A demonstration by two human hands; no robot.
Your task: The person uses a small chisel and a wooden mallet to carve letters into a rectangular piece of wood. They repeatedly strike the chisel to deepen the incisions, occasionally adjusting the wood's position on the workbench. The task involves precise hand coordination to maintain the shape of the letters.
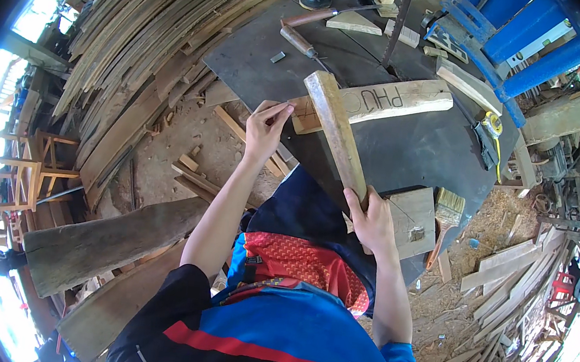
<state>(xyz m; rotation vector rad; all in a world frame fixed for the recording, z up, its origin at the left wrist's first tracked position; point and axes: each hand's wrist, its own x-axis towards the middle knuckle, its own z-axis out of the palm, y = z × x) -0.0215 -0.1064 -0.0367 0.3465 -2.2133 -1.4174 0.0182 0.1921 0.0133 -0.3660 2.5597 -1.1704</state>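
Right hand (374,222) grips bar (339,133) slanted across board (404,106), which runs rightward from left hand's (264,132) pinched fingers (281,111) near tabletop's (406,154) left edge, pinch contents unclear.

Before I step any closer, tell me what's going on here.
A person's right hand grips one end of a wooden bar, which crosses in front of a marked plank on the dark table. The left hand has its fingertips pinched together at the plank's left end; whether they hold something small isn't clear. A brush and a tape measure lie off to the right.
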